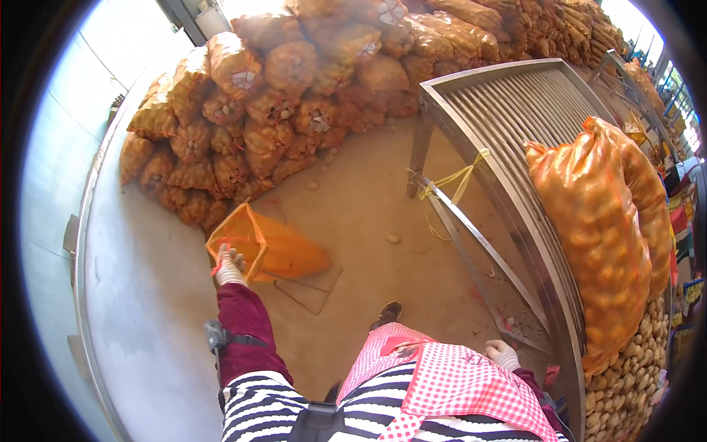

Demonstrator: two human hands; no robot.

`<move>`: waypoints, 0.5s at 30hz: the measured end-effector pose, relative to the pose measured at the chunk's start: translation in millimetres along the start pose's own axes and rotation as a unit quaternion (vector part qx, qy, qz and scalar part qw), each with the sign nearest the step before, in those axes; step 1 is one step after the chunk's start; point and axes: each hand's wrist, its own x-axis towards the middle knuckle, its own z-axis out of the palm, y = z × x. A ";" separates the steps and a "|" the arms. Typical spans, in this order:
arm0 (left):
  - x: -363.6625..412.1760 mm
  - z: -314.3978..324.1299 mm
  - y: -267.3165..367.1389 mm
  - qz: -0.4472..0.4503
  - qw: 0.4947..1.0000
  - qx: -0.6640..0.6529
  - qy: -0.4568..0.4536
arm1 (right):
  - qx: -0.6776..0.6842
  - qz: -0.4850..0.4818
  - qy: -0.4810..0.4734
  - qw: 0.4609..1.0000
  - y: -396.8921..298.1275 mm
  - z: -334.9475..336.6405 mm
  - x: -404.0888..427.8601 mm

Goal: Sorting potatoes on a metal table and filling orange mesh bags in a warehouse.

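Note:
My left hand point(231, 267), in a pale knit glove, reaches out to the near rim of an orange mesh sack point(295, 248). A red cord point(214, 271) shows at both sides of its curled fingers. The sack's mouth gapes towards me, and its body slopes away to the floor beside a thin wire frame point(317, 304). My right hand point(500, 353), also gloved, hangs low beside my red-checked apron point(458, 381), near the metal table's leg. Its fingers are bent, and whether anything lies in them is hidden.
Filled potato sacks point(287, 72) are piled against the far side. On my right stands a metal table with a slatted top point(513, 105), bearing two full sacks point(591, 237) and loose potatoes point(624, 387). Yellow straps point(458, 182) hang from its frame. A pale wall point(143, 309) rises at left.

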 end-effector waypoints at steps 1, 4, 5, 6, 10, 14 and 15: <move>28.8 -13.5 5.1 0.002 1.000 -0.004 -0.018 | -0.041 -0.024 -0.012 0.999 -27.2 17.5 -7.6; 133.9 -123.0 54.3 -0.107 0.986 0.025 -0.129 | -0.184 -0.143 -0.109 0.966 -90.2 58.0 -15.4; 130.3 -90.6 3.9 -0.151 0.967 -0.034 -0.204 | -0.218 -0.154 -0.091 0.960 -95.7 65.2 -18.7; 113.9 -64.1 -36.1 -0.193 0.940 -0.089 -0.268 | -0.246 -0.160 -0.075 0.953 -94.1 69.8 -18.1; 117.3 -33.4 -64.4 -0.079 0.718 0.692 0.000 | -0.182 -0.121 -0.059 0.974 -79.3 64.7 -9.7; -81.6 179.7 -163.4 0.101 0.689 0.717 -0.032 | -0.072 -0.024 0.102 0.992 -7.5 23.9 -33.8; -83.7 192.2 -174.4 0.199 0.706 0.670 -0.110 | -0.059 -0.034 0.105 0.992 -0.8 22.5 -33.9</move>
